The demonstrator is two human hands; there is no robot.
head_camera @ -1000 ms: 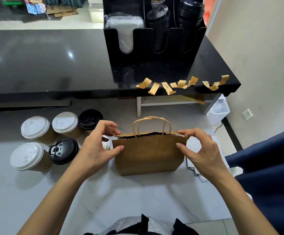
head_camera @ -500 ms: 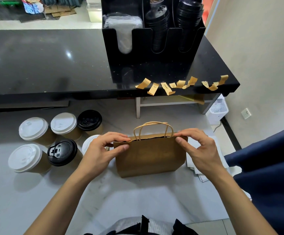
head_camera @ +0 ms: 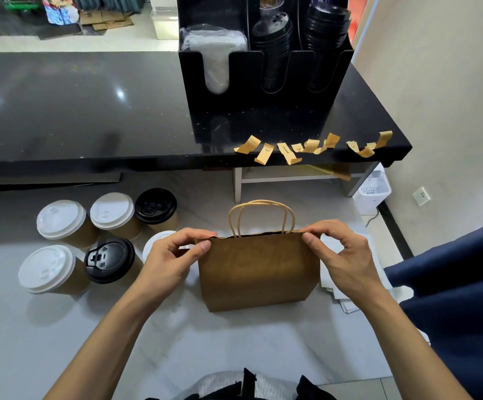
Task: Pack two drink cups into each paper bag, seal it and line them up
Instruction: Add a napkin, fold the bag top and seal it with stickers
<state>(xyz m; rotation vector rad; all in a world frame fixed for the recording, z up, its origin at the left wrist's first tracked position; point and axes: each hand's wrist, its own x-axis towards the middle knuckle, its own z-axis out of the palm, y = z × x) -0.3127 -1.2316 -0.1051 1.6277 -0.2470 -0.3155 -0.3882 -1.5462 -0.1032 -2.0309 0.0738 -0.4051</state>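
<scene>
1. A matte kraft paper bag [head_camera: 259, 272] with looped twisted-paper handles [head_camera: 261, 216] stands upright at frame centre on the pale marble-look counter [head_camera: 61, 327].
2. Paper drink cups [head_camera: 96, 241] with smooth white and black plastic lids cluster at centre left.
3. The left hand [head_camera: 173, 255] and right hand [head_camera: 341, 255], fingers curled, pinch the bag's top corners.

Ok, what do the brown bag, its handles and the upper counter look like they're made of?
The brown bag looks like matte kraft paper, creased at its edges. Its pale looped handles seem to be twisted paper cord. The black upper counter looks like polished stone or a composite: it is glossy, speckled, and mirrors the lights.
</scene>
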